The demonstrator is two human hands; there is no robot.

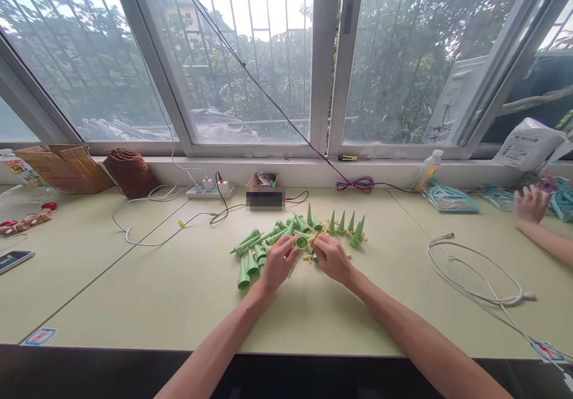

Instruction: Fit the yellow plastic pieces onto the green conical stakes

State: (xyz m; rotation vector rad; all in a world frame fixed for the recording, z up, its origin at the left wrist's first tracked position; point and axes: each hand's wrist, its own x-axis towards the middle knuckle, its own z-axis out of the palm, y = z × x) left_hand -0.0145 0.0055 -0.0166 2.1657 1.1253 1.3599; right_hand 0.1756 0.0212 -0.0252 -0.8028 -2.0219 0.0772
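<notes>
By the green pile (302, 224), the left hand (276, 260) held a cone (302, 243), the right hand (331, 256) a yellow peg (313, 239); I feared a weak pinch dropping it.

Daylight came through the windows (394, 77) across the upper frame, bleaching the sky (277, 5) at top centre white, while soft shadows lay on the tabletop (147, 291), a pixelated patch (265, 200) hid detail near centre, and wide-angle distortion slanted the window frames (150, 53) at both sides.
</notes>
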